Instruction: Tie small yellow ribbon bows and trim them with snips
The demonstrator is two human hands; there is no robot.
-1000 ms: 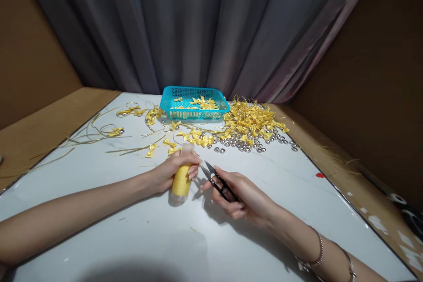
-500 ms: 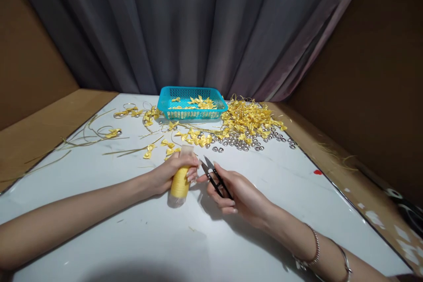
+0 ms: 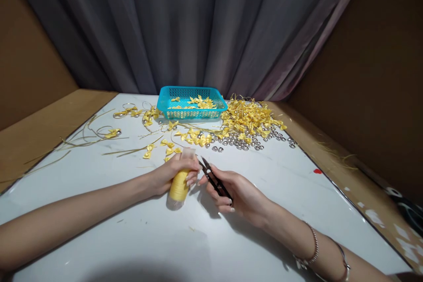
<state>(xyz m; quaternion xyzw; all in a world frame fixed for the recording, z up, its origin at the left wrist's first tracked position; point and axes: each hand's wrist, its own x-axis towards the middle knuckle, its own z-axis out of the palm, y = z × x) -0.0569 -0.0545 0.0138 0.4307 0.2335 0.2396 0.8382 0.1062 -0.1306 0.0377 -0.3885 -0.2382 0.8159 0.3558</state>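
Looking forward and down, in the head view, at two bare hands over a white table (image 3: pixel 132 246). Grasping a yellow spool (image 3: pixel 178 188) in the left hand (image 3: pixel 175 168), with fingers (image 3: pixel 191 179) wrapped around its upper part. Holding the spool just left of the middle, leaning slightly from upright, and revealing pale translucent ends above and below the yellow. Leaving any contact between its lower end and the table hard to tell.

Gripping black-handled snips (image 3: pixel 218 186) in the right hand (image 3: pixel 238 192), pointing the slightly parted blades up and to the left, just beside the left hand. Not making clear any touch between blades and fingers. Wearing a beaded bracelet (image 3: pixel 317 246) and a thin bangle (image 3: pixel 346 266) on the right forearm.

Beyond the hands, showing a blue basket (image 3: pixel 194 114) at the far edge, before a grey curtain (image 3: pixel 185 22), and containing a few yellow bows (image 3: pixel 203 103). Right of the basket, showing a large heap of bows (image 3: pixel 247 116), with small silver pieces (image 3: pixel 237 139) scattered in front. Between basket and hands, displaying loose bows (image 3: pixel 197 137); farther left, displaying thin golden cords (image 3: pixel 132 150). Near the table's right edge, showing a red scrap (image 3: pixel 317 171).
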